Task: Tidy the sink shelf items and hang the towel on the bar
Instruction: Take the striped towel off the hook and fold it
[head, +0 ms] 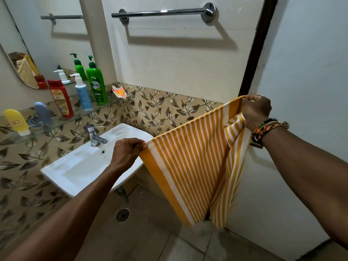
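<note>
Above, the bar (162,13) crosses the tiled wall (178,63) beside the sink (75,166).

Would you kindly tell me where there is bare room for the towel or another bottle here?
The towel bar is bare end to end. The sink rim on both sides of the tap is bare too. The glass shelf is crowded: red bottle, white pump bottle and green bottle stand close, with only narrow gaps.

There are three bottles: a red bottle (61,98), a blue pump bottle (83,97), a green pump bottle (97,87). Two tubes: a yellow tube (17,121), a grey tube (43,113). One striped towel (188,166). One towel bar (162,13).
</note>
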The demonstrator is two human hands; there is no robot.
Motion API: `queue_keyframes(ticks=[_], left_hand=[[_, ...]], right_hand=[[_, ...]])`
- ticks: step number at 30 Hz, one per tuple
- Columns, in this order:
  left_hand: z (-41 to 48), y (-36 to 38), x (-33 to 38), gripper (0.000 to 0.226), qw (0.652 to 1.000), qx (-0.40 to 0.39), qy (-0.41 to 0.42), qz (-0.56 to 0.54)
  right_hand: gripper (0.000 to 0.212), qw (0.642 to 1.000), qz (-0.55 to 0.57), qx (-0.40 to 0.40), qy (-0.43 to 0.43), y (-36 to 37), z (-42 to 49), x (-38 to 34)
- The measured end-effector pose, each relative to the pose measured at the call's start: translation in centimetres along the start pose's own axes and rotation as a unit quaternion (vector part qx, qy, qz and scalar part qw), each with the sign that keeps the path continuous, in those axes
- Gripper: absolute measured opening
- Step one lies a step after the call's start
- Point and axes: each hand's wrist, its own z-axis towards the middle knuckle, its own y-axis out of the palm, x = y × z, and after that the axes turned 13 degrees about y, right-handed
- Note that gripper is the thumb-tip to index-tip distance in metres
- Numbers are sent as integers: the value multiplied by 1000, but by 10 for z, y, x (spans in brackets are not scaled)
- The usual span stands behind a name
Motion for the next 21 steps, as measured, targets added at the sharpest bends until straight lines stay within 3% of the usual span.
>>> queue_keyframes(ticks=[5, 12, 14, 17, 21], left_hand=[[3, 0, 1, 27, 986, -99, -118, -66], [3, 1, 3, 26, 929, -203, -228, -212], [2, -3, 5, 21, 898, -264, -261, -236], [-1, -5, 10, 12, 822, -351, -304, -330], [-1, 5, 18, 14, 763, -375, -307, -428]], right_hand=[[24, 1000, 13, -2, 6, -1, 2, -1], [24, 999, 4, -25, 21, 6, -1, -2], [19, 997, -24, -66, 25, 7, -3, -6], [20, 983, -101, -154, 11, 13, -3, -12], [16, 951, -140, -258, 100, 20, -13, -16]])
